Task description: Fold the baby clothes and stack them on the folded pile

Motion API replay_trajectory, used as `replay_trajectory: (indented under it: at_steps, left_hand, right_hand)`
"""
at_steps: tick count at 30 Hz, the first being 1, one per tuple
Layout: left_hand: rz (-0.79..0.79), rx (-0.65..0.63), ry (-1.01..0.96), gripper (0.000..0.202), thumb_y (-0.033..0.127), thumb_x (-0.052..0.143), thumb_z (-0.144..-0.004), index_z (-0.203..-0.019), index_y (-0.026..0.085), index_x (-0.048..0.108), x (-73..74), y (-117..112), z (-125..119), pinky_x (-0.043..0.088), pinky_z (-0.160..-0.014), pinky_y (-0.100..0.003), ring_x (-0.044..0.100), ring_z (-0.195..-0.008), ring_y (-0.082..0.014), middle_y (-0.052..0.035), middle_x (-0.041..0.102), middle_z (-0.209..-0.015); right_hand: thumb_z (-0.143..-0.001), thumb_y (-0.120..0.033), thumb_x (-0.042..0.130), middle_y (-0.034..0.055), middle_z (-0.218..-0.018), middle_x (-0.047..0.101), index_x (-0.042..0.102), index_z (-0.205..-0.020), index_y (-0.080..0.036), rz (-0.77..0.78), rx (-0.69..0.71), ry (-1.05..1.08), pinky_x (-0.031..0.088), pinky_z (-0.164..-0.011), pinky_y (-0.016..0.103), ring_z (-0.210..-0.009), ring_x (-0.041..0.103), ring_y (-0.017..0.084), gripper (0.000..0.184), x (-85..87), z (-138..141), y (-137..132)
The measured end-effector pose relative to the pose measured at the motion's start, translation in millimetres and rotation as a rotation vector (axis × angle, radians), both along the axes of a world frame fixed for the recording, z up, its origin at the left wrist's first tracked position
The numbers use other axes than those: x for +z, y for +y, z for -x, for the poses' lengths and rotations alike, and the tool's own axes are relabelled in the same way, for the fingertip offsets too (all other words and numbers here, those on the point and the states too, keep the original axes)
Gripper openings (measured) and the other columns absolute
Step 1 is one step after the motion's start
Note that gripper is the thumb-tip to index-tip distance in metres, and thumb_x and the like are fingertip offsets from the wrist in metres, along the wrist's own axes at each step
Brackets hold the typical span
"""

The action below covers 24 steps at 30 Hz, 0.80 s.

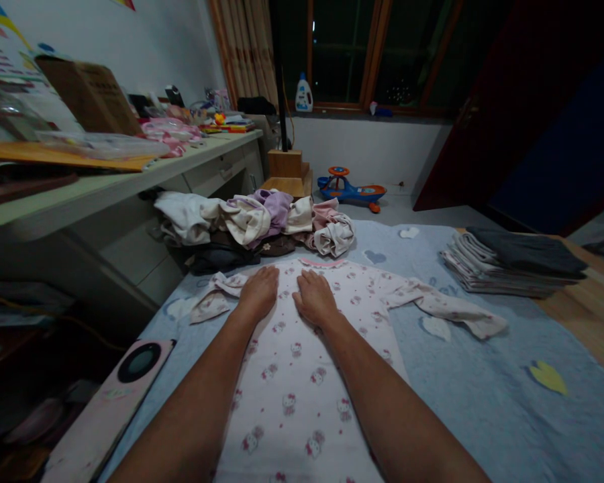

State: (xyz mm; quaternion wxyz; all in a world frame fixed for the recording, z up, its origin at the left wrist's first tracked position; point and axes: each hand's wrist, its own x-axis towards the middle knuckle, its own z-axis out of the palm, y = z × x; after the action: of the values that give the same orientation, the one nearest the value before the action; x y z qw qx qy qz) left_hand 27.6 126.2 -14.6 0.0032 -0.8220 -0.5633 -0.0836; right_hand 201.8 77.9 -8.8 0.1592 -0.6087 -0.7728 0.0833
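A pale pink long-sleeved child's shirt [296, 376] with a small cartoon-cat print lies spread out, its collar at the far end. Its left sleeve is bent and bunched, while the right one stretches out to the side. My left hand [260, 290] rests on the shirt near the left shoulder, fingers laid on the cloth. Just below the collar, my right hand [316, 298] lies flat on the chest, thumb a little apart. Neither hand visibly holds a fold of fabric. My forearms cover parts of the shirt's sides.
Crumpled clothes [252, 218] are heaped beyond the shirt. A folded stack of clothes [503, 261] sits at right on the blue blanket [483, 402]. A pink phone-like object [111, 409] lies at the left edge. A cluttered desk [191, 157] and a ride-on toy [352, 190] stand farther off.
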Motion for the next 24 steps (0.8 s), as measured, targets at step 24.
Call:
replay_trajectory:
  at_steps: [24]
  left_hand:
    - [0.083, -0.110, 0.046, 0.067, 0.057, 0.031, -0.098, -0.150, 0.015, 0.037, -7.7, 5.3, -26.9, 0.024, -0.117, -0.047, 0.024, -0.148, -0.0306, -0.0181, 0.029, -0.159]
  right_hand:
    - [-0.098, -0.043, 0.037, 0.0132, -0.162, 0.022, 0.032, -0.152, -0.011, 0.149, -0.159, -0.063, 0.013, -0.118, 0.050, -0.149, 0.016, 0.031, 0.063, -0.7, -30.7, 8.6]
